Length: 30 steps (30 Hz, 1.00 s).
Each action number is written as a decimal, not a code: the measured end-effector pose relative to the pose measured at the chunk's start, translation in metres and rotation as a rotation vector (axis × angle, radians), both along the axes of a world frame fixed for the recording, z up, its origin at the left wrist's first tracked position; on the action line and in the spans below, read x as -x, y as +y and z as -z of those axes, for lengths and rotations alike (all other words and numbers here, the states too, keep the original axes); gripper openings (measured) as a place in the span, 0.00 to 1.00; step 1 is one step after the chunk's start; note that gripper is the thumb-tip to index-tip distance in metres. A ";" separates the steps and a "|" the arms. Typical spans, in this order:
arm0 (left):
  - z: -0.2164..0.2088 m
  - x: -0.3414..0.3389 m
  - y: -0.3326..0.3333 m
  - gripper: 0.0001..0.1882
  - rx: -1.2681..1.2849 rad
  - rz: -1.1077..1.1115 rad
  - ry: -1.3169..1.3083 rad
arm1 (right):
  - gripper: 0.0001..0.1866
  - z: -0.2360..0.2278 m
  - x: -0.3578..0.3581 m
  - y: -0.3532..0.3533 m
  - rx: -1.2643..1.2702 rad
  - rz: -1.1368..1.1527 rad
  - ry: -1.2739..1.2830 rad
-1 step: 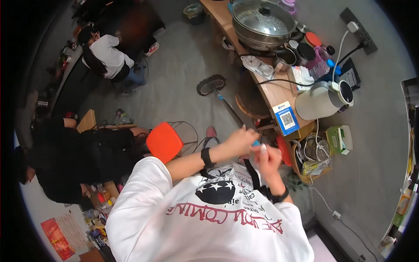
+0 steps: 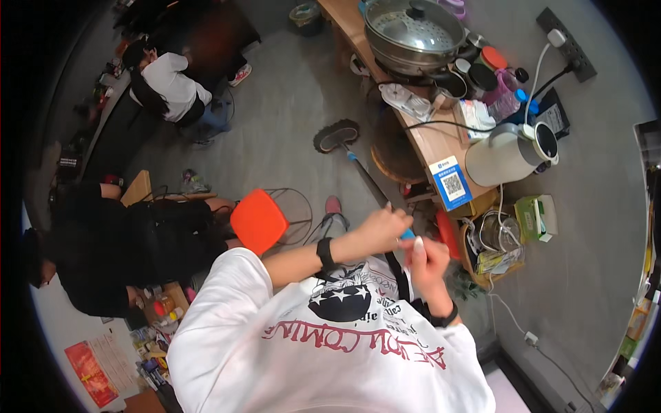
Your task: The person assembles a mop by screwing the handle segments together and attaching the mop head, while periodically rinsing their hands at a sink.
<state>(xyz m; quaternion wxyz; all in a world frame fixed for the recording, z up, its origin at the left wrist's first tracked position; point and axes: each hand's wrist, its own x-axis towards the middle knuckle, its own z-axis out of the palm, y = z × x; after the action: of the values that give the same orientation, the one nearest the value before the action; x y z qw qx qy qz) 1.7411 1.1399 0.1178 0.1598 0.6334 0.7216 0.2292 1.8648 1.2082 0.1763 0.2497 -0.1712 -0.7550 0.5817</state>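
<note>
A mop (image 2: 372, 179) slants from the floor up to my two hands. Its dark, fuzzy oval head (image 2: 336, 136) lies flat on the grey floor, and a blue collar joins it to the dark pole. My left hand (image 2: 383, 229) is closed round the upper pole, with a black band on its wrist. Close beside it, nearer my body, my right hand (image 2: 428, 260) is closed at the pole's blue top end with the thumb extended. The fingers hide most of that end.
A wooden counter (image 2: 441, 141) on the right bears a steamer pot (image 2: 413, 38), a kettle (image 2: 506, 157) and jars. An orange stool (image 2: 259, 221) stands left of my foot. One person in black (image 2: 103, 255) sits at left; another in white (image 2: 169, 87) sits farther off.
The mop head has shifted slightly to the right and a little nearer. Both hands keep their hold on the pole, with the right hand moved slightly right and nearer.
</note>
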 end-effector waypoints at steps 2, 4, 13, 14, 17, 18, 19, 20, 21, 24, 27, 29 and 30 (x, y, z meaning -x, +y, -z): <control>-0.018 -0.035 -0.002 0.20 0.003 0.038 0.010 | 0.19 -0.017 -0.033 -0.003 -0.127 -0.021 0.077; -0.024 -0.058 -0.003 0.20 0.000 0.082 0.015 | 0.20 -0.036 -0.052 -0.005 -0.058 -0.013 0.118; -0.003 -0.054 0.003 0.21 -0.025 0.023 0.040 | 0.19 -0.005 -0.052 -0.003 -0.001 0.061 0.033; 0.000 -0.047 0.002 0.21 -0.025 0.026 0.032 | 0.19 -0.002 -0.046 -0.004 -0.001 0.064 0.025; 0.010 -0.017 -0.003 0.20 -0.056 -0.011 0.040 | 0.18 0.011 -0.009 -0.008 -0.119 0.055 0.075; 0.013 -0.005 -0.006 0.20 -0.068 -0.051 0.033 | 0.18 0.014 0.005 -0.009 -0.122 0.052 0.069; 0.015 0.009 -0.007 0.20 -0.081 -0.093 0.025 | 0.18 0.017 0.020 -0.010 -0.130 0.061 0.053; 0.016 0.024 -0.008 0.20 -0.085 -0.098 0.016 | 0.18 0.020 0.036 -0.012 -0.137 0.070 0.036; 0.017 0.041 -0.008 0.20 -0.112 -0.125 0.007 | 0.10 0.023 0.052 -0.014 -0.068 0.098 0.003; 0.027 0.099 -0.006 0.20 -0.168 -0.170 -0.039 | 0.10 0.032 0.113 -0.013 -0.062 0.099 0.011; 0.039 0.158 -0.003 0.20 -0.187 -0.171 -0.070 | 0.17 0.052 0.174 -0.005 -0.135 0.003 0.060; 0.062 0.194 -0.003 0.20 -0.191 -0.183 -0.078 | 0.14 0.062 0.211 -0.004 -0.088 -0.013 0.080; 0.073 0.210 -0.002 0.20 -0.199 -0.191 -0.080 | 0.12 0.066 0.228 -0.003 -0.045 -0.024 0.107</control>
<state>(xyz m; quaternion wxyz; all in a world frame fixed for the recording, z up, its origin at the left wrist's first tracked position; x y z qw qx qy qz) 1.5309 1.1382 0.0443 0.1023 0.5650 0.7453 0.3388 1.6372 1.2049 0.1105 0.2863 -0.1251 -0.7556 0.5757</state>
